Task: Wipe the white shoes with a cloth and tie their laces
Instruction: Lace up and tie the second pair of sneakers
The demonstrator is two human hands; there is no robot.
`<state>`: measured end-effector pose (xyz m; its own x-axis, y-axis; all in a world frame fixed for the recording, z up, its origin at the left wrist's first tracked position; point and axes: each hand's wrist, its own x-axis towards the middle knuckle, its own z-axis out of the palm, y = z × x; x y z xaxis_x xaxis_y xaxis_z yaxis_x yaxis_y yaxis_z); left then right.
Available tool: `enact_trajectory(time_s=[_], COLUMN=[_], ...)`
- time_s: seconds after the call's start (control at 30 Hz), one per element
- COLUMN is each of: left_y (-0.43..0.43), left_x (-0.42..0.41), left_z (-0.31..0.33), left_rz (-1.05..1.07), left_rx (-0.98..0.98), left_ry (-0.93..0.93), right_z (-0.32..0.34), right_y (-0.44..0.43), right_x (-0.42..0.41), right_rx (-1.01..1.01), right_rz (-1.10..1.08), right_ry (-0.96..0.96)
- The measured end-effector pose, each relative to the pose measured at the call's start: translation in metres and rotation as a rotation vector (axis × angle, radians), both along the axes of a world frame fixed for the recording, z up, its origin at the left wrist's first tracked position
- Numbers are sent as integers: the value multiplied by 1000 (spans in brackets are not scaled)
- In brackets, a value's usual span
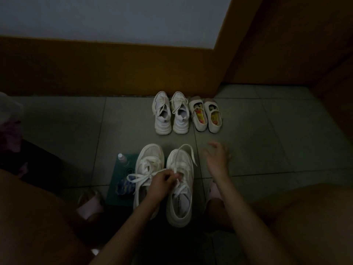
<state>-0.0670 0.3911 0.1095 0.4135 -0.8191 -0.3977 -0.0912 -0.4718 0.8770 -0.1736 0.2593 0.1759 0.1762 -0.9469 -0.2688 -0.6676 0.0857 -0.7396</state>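
Pinching lace (192,156) over shoe (179,205) tongue, left fingers (172,175) grasping, right fingers (214,148) released alongside

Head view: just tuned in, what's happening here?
A person is lacing the near pair of white sneakers on the floor. The left hand pinches the lace of the right sneaker; the right hand hovers open beside it, holding nothing. More shoes stand by the wall; a bottle sits on a green mat.

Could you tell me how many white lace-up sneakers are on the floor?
4. Two stand close in front, where the left hand pinches a lace: near left sneaker and near right sneaker. Two more stand by the baseboard: far left sneaker and far right sneaker.
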Motion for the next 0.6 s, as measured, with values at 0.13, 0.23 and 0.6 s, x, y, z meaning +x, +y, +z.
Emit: enact_trajectory(time_s=[0.13, 0.23, 0.6], left_y=[-3, -3, 2], left_x=[-2, -3, -13], left_z=[1, 2, -1], left_rz=[45, 72, 150], left_rx=[-14, -28, -22], left_ry=[-2, 13, 111], right_z=[-15, -22, -33], right_y=[38, 59, 67], right_x=[-13, -24, -27], right_rx=[-64, -124, -267], right_rz=[411, 638, 794], right_ry=[130, 260, 322])
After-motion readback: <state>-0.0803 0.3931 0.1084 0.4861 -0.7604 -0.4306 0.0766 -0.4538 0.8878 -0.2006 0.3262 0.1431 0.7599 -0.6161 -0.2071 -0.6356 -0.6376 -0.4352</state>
